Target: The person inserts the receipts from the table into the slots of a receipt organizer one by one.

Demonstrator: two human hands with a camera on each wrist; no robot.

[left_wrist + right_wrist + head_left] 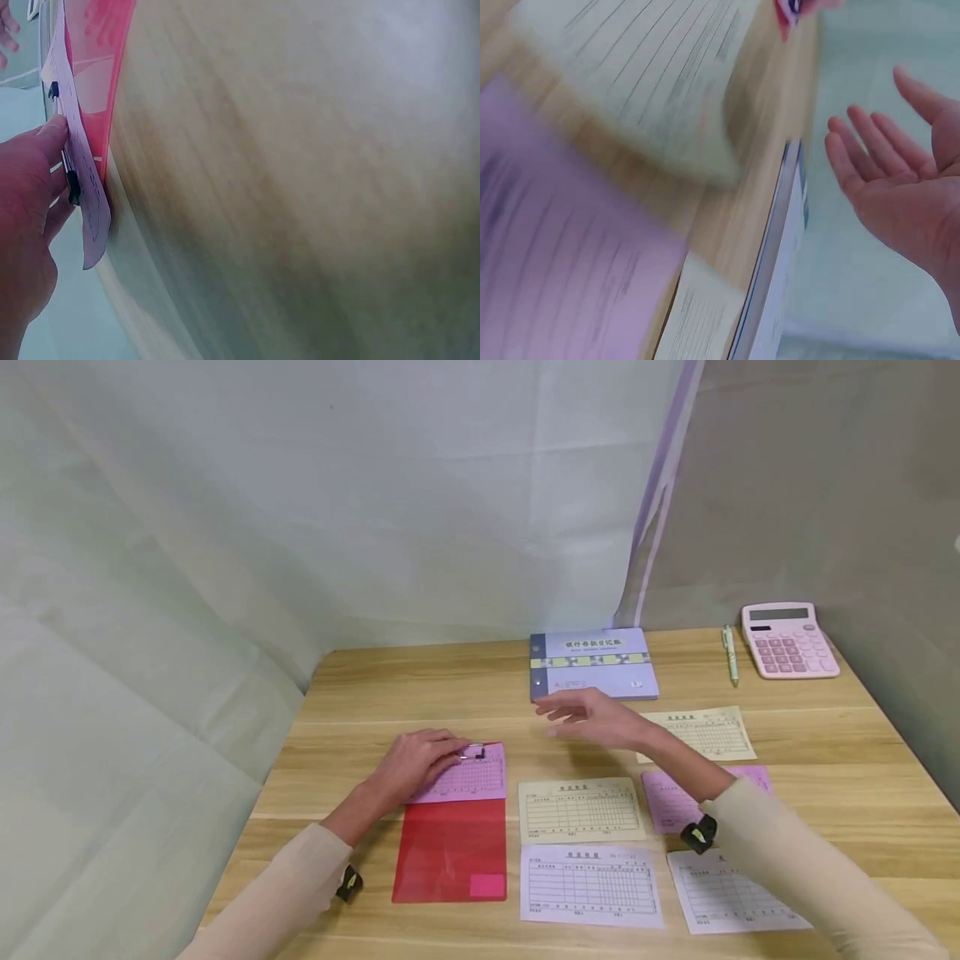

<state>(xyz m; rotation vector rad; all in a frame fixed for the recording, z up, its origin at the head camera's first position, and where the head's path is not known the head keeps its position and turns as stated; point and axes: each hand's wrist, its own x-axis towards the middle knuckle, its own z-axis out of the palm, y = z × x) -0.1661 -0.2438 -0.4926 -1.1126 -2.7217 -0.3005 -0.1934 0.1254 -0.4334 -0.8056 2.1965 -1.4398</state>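
Observation:
My left hand (418, 763) is at the top of a red plastic file folder (450, 847), its thumb and fingers gripping the wire clip (474, 755). Under that clip lies a pink receipt slip (480, 783); the hand hides its left part. The left wrist view shows the clip's black end (73, 187) and the slip's curled corner (96, 251). Holding nothing, my right hand (596, 720) hovers in front of the blue ledger book (600, 664). Its fingers (874, 142) are spread and relaxed in the right wrist view.
Cream slips (581, 810) (701, 735), white slips (592, 885) (738, 893) and another pink slip (667, 802) lie right of the folder. My right forearm crosses above some of them. A pen (730, 656) and a pink calculator (791, 643) sit at the back right, before the curtain (450, 510).

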